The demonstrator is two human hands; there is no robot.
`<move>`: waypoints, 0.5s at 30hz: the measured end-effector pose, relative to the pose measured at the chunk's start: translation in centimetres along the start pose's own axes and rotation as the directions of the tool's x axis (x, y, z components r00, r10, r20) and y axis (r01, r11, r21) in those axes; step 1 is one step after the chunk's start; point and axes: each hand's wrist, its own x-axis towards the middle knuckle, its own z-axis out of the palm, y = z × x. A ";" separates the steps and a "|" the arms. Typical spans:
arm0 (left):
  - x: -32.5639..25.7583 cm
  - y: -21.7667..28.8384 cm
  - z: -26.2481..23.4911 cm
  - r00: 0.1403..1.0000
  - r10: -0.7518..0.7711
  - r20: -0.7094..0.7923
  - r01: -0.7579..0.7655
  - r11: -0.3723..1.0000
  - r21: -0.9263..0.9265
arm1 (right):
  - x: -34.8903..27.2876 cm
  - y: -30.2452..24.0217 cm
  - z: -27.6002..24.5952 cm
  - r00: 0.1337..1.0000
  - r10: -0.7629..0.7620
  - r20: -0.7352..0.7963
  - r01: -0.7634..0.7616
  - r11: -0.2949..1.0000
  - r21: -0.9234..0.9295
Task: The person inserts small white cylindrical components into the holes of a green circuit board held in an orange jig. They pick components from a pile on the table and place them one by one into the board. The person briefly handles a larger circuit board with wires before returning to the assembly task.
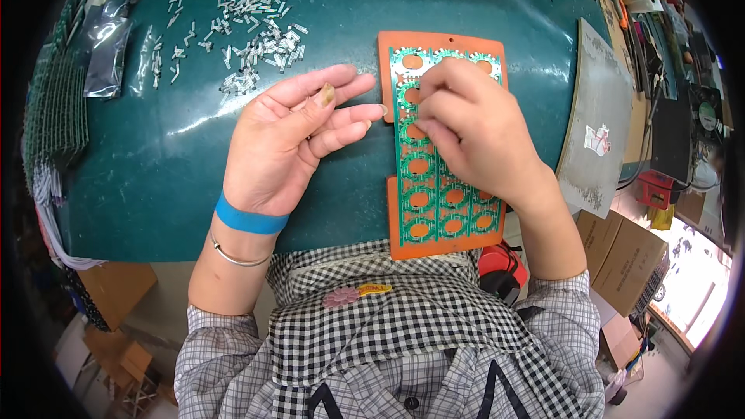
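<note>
Two hands on my feed: left hand [287, 128] palm up, fingers loosely spread, nothing seen in it; right hand [485, 128] pinched closed over the board [419, 184], can't tell if it grips anything. Board lies on the orange tray [434, 248], right of centre. Risk I'd flag: tray's near end reaches the table edge, so an apron [349, 341] bump could shift both. Green table [155, 202], glossy; loose pieces [268, 41] scattered far left; cartons [636, 260] off right.

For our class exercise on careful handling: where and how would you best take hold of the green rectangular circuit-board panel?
I'd take the panel midway down its left edge, coming from the left: the orange rectangular tray beneath is notched there, likely leaving finger room.
</note>
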 end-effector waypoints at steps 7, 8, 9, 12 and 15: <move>-0.4 -0.7 1.5 0.998 0.040 0.054 -0.049 0.983 0.178 | 0.4 -0.6 -1.4 0.999 0.047 -0.020 -0.045 0.993 0.109; -0.5 -0.8 1.7 0.997 0.051 0.056 -0.060 0.980 0.191 | 0.6 -0.9 -1.3 0.996 0.085 -0.039 -0.078 0.985 0.154; -0.4 -0.9 1.9 0.996 0.057 0.064 -0.069 0.977 0.203 | 0.9 -1.2 -1.3 0.995 0.069 -0.069 -0.057 0.985 0.164; -0.6 -1.0 1.8 0.997 0.006 0.083 -0.022 0.982 0.185 | 2.1 -2.4 -0.6 0.991 0.023 -0.129 0.001 0.983 0.184; -0.7 -1.4 1.7 0.991 -0.004 0.133 -0.021 0.982 0.186 | 2.8 -2.9 0.0 0.993 -0.038 -0.115 0.059 0.982 0.181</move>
